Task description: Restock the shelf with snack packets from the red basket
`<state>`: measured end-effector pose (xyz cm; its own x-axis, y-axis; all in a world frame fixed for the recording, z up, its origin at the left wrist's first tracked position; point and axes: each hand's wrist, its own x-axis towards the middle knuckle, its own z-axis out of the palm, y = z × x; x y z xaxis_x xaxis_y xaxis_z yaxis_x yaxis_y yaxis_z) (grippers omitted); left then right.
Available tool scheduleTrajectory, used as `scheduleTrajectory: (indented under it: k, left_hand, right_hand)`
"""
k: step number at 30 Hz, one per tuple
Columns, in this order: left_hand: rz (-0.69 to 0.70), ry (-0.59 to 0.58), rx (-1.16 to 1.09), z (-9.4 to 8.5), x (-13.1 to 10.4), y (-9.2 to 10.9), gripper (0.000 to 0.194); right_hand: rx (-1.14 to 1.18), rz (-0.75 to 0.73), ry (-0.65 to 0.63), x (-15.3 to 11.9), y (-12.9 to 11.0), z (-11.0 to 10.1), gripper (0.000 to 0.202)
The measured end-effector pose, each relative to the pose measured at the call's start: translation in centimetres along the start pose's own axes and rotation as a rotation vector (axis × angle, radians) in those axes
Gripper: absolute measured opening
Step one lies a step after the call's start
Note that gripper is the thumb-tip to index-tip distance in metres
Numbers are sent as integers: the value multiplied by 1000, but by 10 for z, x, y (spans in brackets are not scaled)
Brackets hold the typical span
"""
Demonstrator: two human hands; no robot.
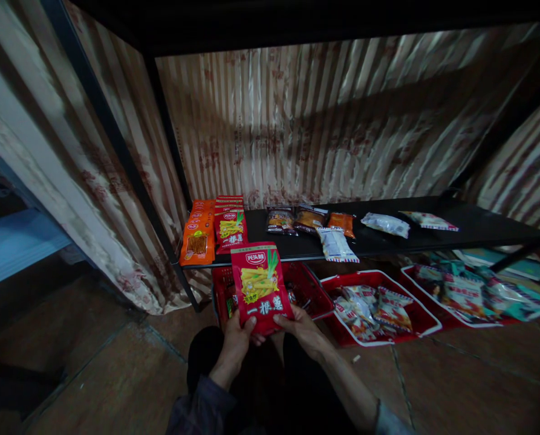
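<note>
Fingers [279, 320] of both hands pinch a flat, glossy (red) packet [259, 284].

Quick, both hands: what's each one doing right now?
Left hand: closed on the lower left of the red snack packet, thumb in front.
Right hand: closed on the same packet's lower right, thumb in front.

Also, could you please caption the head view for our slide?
Left hand and right hand hold a red snack packet before a black shelf.
</note>
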<state>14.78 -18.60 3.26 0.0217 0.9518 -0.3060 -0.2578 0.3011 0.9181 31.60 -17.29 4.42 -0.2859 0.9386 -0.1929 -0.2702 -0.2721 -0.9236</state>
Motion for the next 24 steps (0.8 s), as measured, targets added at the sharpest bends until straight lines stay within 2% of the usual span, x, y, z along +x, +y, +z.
scheduleTrajectory:
  k: [5, 10, 12, 15, 17, 20, 24]
  left_hand:
    - [3, -15, 63, -3, 10, 4, 54]
    - [10, -2, 73, -2, 19, -4, 43]
    - [-10, 1, 54, 0, 21, -5, 42]
    - [-57, 51, 27, -1, 21, 3, 44]
    - [-59, 38, 2, -3, 20, 11, 49]
    - [-33, 4, -37, -7, 19, 19, 52]
    - [-62, 28, -132, -11, 20, 15, 56]
  right_hand:
    - [1, 13, 16, 8, 7, -6, 47]
    - [-30, 176, 42, 11, 2, -6, 44]
    - [-30, 190, 45, 14, -1, -3, 44]
    - [-33, 114, 69, 21, -3, 2, 43]
    - [-30, 78, 86, 24, -4, 3, 42]
    - [-14, 117, 66, 26, -7, 4, 43]
    - [-33, 184, 7, 25, -8, 4, 44]
